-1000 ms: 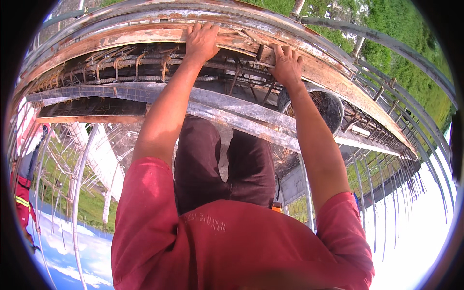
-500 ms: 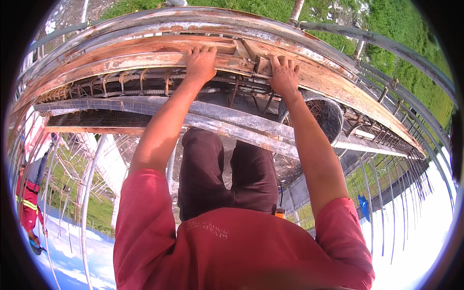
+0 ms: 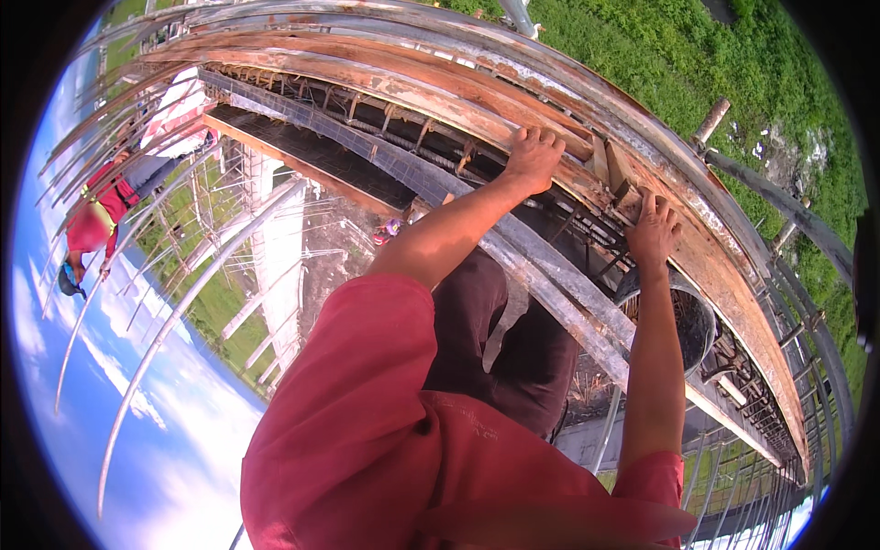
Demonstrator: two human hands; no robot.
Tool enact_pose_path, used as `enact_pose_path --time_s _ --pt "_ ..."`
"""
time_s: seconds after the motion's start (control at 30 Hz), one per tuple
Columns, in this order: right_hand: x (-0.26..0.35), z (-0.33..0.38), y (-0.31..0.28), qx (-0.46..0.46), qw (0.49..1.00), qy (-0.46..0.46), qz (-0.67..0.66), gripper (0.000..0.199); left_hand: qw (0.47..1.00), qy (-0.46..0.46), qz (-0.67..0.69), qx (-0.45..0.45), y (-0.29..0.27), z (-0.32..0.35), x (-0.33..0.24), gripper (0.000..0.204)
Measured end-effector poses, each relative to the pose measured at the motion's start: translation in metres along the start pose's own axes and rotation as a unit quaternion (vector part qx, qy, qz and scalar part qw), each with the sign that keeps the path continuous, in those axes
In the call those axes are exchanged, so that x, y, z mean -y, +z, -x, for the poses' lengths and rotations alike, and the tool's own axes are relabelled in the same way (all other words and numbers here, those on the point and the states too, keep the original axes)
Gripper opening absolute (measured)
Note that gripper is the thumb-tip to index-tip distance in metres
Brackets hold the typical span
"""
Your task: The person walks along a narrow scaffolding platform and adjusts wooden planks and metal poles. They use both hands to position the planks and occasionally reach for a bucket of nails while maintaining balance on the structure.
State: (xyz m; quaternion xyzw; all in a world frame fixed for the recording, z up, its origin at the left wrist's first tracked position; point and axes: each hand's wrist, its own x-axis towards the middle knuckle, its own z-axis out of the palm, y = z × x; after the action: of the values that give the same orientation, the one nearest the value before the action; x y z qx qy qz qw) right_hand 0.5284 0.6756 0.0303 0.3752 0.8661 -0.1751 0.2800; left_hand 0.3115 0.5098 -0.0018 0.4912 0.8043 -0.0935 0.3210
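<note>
My left hand [image 3: 534, 160] is closed over the top edge of a long, worn formwork board [image 3: 431, 92], fingers curled to the far side. Further right, my right hand [image 3: 654, 225] grips the same timber edge, just beside a short wood block [image 3: 620, 169] set across the boards. Both forearms reach over a grey, scuffed beam [image 3: 559, 275] that runs between my body and the formwork. A dark round bucket [image 3: 694, 330] sits beneath my right forearm, partly hidden by it. Steel reinforcing bars [image 3: 417, 137] lie in the trough below the boards.
Rusty metal pipes [image 3: 807, 229] run along the far side, with green grass [image 3: 623, 55] beyond. Another person [image 3: 92, 225] in red stands at the far left among thin upright rods [image 3: 188, 284]. A dark panel with a wooden edge [image 3: 302, 174] lies left of my arm.
My view has turned to the left and tilted, so the boards now slope down to the right. Both hands keep their hold on the timber edge.
</note>
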Motion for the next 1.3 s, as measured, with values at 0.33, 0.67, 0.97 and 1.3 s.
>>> enact_pose_path --time_s 0.33,0.67,0.97,1.3 --pt "0.001 0.002 -0.003 0.001 1.0 0.006 -0.02 0.078 1.0 -0.002 0.004 0.013 -0.002 0.002 0.0 0.061" --pt "0.0 0.002 0.001 -0.015 1.0 -0.003 -0.018 0.08 1.0 -0.005 -0.003 -0.028 0.005 0.003 0.0 0.063" --pt "-0.002 0.001 0.004 -0.021 1.0 -0.01 -0.008 0.081 1.0 -0.008 0.013 0.008 -0.001 0.003 0.0 0.064" --pt "-0.008 0.001 0.01 -0.03 0.999 -0.011 0.008 0.084 0.999 0.022 0.011 0.04 0.008 -0.01 0.004 0.062"
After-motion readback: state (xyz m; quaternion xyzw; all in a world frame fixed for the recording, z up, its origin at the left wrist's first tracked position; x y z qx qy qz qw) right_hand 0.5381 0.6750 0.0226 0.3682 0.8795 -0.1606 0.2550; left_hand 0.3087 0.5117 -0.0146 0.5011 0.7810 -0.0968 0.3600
